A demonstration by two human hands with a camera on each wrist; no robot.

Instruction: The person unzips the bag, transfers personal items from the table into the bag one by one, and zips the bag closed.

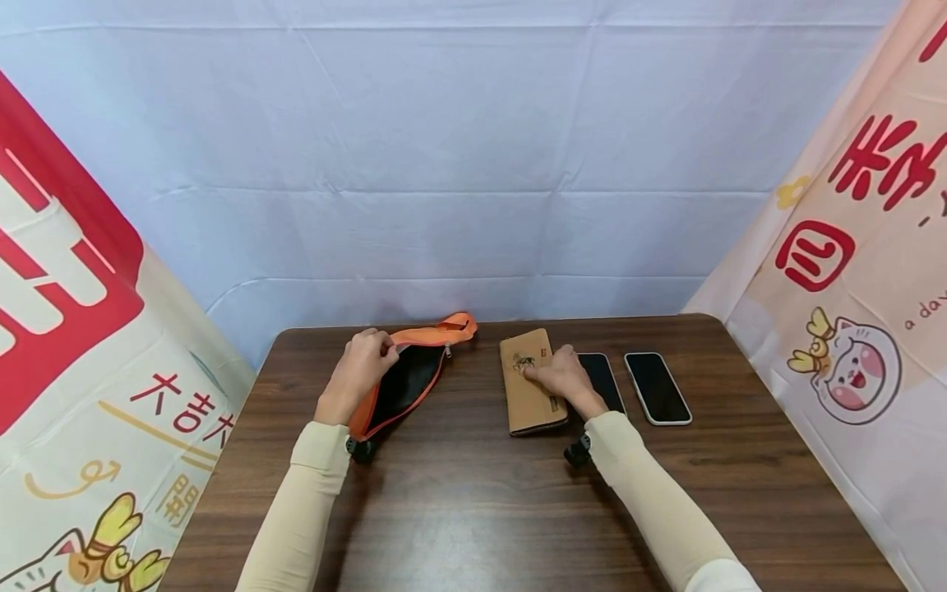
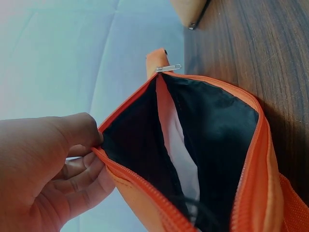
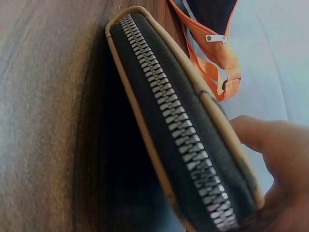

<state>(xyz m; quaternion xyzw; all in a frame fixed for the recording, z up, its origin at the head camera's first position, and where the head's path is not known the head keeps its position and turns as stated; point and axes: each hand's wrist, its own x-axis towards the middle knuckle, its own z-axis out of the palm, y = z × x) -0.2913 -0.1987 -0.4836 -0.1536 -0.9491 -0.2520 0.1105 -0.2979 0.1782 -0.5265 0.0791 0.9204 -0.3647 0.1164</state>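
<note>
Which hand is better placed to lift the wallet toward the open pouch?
Right. The right hand already rests on the tan wallet, its fingers against it. The left hand is busy pinching the orange pouch's rim, holding it open.

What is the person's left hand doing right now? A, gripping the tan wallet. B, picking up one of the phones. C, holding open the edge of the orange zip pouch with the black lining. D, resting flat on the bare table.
C: the left hand pinches the zipper edge of the orange zip pouch with the black lining, whose mouth gapes open.
</note>
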